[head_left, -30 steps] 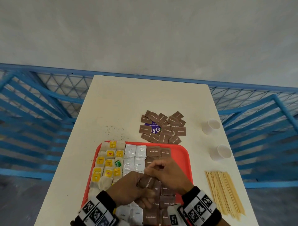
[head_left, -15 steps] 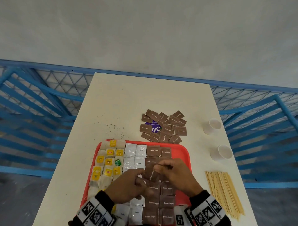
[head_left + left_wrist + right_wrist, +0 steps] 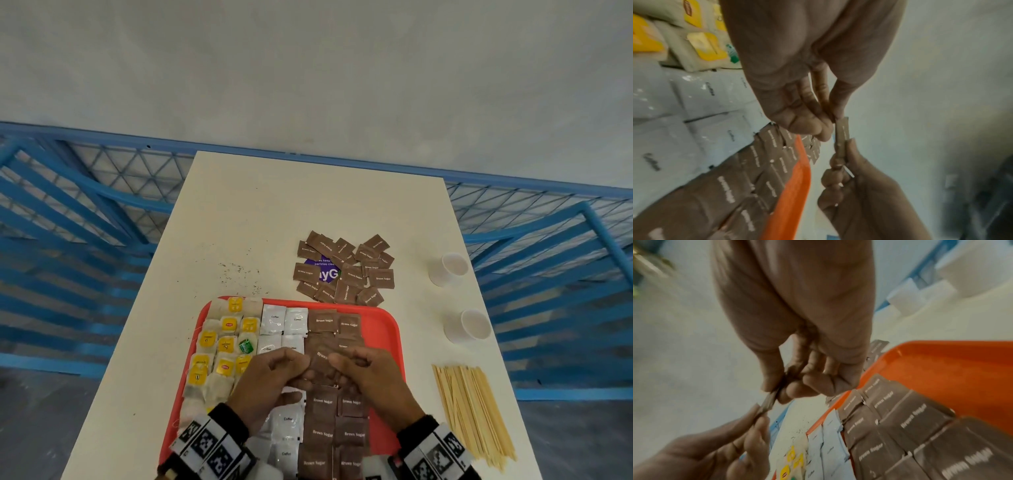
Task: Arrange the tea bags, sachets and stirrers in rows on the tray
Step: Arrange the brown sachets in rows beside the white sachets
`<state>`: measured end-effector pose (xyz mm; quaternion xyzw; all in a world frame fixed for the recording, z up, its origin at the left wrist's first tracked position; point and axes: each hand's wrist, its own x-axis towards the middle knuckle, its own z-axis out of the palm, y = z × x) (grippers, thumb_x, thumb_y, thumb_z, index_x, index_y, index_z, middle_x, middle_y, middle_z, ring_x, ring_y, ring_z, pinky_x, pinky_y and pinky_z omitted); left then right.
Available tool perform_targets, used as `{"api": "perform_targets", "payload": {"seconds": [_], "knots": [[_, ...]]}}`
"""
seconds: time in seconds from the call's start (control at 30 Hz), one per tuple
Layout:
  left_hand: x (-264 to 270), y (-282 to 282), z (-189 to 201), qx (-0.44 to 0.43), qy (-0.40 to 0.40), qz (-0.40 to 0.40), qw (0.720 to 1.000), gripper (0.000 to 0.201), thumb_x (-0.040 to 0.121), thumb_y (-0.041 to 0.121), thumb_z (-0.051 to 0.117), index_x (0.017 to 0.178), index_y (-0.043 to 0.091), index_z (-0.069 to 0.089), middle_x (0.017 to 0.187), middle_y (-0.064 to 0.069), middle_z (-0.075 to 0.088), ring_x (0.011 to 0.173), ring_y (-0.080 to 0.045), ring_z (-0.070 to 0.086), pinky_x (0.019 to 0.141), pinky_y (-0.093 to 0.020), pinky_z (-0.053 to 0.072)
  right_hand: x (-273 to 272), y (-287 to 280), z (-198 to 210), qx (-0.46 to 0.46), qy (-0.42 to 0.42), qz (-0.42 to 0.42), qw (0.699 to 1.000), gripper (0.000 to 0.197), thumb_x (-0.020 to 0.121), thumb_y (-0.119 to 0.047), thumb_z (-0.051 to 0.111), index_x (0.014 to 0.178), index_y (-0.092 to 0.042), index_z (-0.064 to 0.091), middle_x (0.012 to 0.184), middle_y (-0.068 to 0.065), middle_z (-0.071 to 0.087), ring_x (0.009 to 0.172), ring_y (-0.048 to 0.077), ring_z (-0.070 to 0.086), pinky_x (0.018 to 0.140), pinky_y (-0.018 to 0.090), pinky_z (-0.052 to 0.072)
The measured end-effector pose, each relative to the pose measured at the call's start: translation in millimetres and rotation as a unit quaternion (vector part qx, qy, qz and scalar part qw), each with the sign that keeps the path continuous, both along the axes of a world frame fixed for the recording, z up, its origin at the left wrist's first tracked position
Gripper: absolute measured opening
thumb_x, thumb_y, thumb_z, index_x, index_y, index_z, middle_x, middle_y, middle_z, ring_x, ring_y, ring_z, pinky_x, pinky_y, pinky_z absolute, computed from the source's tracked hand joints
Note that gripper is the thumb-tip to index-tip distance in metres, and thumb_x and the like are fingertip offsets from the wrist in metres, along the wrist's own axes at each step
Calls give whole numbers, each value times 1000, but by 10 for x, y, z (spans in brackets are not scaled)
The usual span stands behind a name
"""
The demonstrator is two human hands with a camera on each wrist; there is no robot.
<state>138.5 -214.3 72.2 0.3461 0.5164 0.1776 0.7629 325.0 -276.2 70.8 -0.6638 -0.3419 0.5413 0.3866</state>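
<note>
Both hands (image 3: 337, 375) pinch 1 brown sachet (image 3: 322, 359)

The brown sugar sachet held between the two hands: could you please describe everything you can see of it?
The brown sugar sachet is a small flat brown packet, apparently paper, with white lettering. It is lifted on edge above the red tray, over the rows of matching sachets. The left hand pinches one end and the right hand pinches the other.
</note>
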Motion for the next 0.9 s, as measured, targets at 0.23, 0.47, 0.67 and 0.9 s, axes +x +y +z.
{"api": "perform_targets", "payload": {"seconds": [0.23, 0.47, 0.67, 0.9], "knots": [[212, 185, -221, 187, 147, -124, 963, 18, 91, 22, 68, 75, 15, 71, 73, -3, 74, 63, -10, 66, 60, -19, 49, 372, 189, -219, -42, -25, -52, 997, 21, 88, -18, 71, 73, -4, 70, 58, -1, 61, 46, 3, 49, 49, 12, 40], [611, 658, -454, 459, 325, -300, 771, 13, 94, 24, 61, 105, 23, 67, 111, 3, 65, 106, -17, 56, 92, -33, 47, 806, 595, -568, -63, -145, -2, 987, 41, 89, -23, 71, 50, -20, 60, 49, -5, 58, 39, -3, 40, 45, 9, 32], [782, 749, -584, 503, 362, -431, 656, 36, 98, 20, 54, 133, 28, 58, 144, 6, 50, 129, -22, 41, 107, -40, 37, 789, 697, -756, -100, -182, -21, 978, 38, 84, -28, 77, 49, -22, 63, 44, -14, 57, 46, -2, 48, 54, 14, 39], [775, 768, -589, 512, 372, -462, 621, 36, 103, 24, 42, 134, 32, 58, 149, 10, 47, 133, -23, 38, 110, -42, 32, 745, 716, -794, -122, -238, -33, 963, 32, 81, -28, 79, 57, -20, 59, 61, -9, 61, 58, 2, 53, 54, 14, 36]]}}
